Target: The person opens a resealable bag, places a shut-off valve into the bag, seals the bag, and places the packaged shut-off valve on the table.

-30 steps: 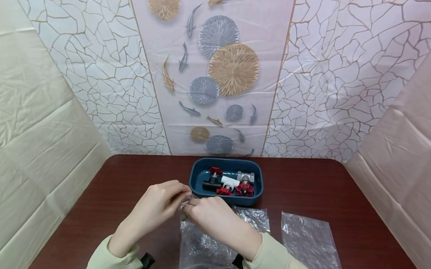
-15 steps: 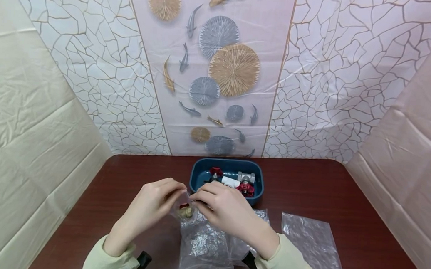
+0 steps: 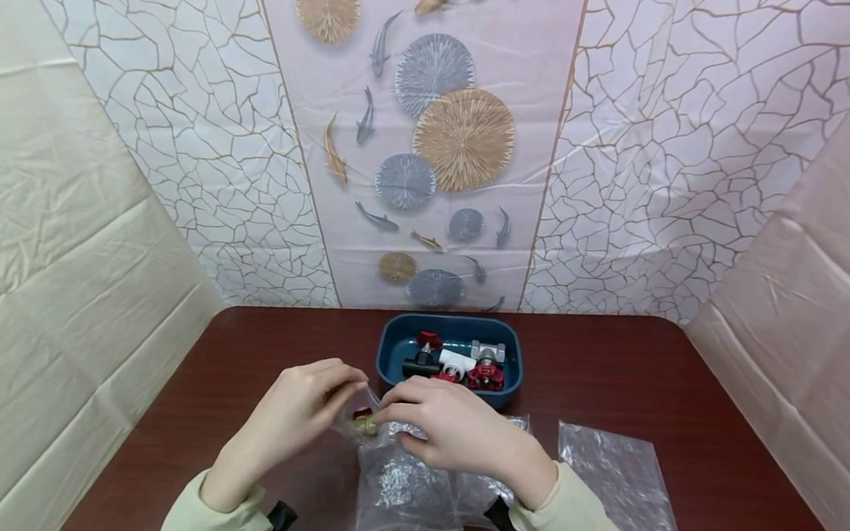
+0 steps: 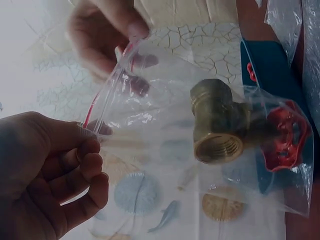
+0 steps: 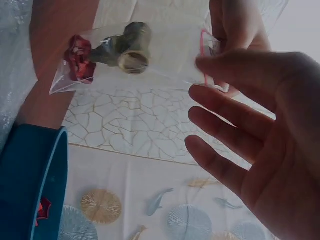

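Observation:
A clear zip-lock bag [image 4: 155,107] with a red line along its mouth hangs between the hands. Inside it lies a brass valve [image 4: 212,122] with a red handwheel [image 4: 286,137]. My left hand [image 3: 304,401] pinches one corner of the bag's mouth, its other fingers loosely curled. At the opposite end of the mouth, my right hand [image 5: 280,115] pinches the edge, while several of its fingers extend free of the plastic. Whether the zip is parted cannot be told.
Just beyond the hands stands a dark blue bin [image 3: 394,325] holding several valves and fittings, among them a white tee [image 3: 457,361] and a black one [image 3: 420,367]. Flattened clear bags [image 3: 408,503] lie nearer on the brown table [image 3: 279,338], another clear bag [image 3: 617,476] to the right.
My right hand has drawn back to the right from close against the left, then dipped slightly. The bagged valve has come into sight between them. My left hand has barely shifted.

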Tool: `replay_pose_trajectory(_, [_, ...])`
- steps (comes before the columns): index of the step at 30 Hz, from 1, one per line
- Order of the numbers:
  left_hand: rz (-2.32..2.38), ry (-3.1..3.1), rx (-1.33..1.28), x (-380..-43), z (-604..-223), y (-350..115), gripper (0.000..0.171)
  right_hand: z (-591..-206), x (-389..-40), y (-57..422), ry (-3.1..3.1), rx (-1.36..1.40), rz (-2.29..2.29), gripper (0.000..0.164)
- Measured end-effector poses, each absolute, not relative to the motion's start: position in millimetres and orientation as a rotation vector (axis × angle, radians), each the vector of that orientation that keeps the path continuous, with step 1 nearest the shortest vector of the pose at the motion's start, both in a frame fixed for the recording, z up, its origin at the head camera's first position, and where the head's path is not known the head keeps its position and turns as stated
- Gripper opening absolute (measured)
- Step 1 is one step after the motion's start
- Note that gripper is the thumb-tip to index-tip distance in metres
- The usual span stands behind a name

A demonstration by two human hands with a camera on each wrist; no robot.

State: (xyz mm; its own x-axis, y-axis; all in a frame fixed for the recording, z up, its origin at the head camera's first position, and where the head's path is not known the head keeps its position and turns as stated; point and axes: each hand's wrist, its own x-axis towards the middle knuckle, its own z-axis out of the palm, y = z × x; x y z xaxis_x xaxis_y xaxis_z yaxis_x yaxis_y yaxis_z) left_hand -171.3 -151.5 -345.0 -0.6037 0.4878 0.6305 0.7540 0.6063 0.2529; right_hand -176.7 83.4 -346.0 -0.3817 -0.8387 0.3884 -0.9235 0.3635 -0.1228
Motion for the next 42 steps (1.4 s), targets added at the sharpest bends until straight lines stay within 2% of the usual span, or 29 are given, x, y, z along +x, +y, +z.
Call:
replay_pose_trajectory(10, [-0.662,-2.389,-0.974,-169.6,-350.5,-167.0,0.007,-366.0,-187.6,65.1,-2.324,1.536,0.485,0.015])
replay_pose_trajectory(23, [-0.6,-2.425,-1.043,-165.1,-372.3,-193.0,0.01,-385.2,-192.1,45.9,-2.331,1.632,0.408,0.015])
replay_pose_trajectory(42, [-0.619,-2.453,-1.065,-163.1,-387.1,-202.6,0.013,-394.3,-191.3,36.2,-2.352,1.697,0.34,0.016])
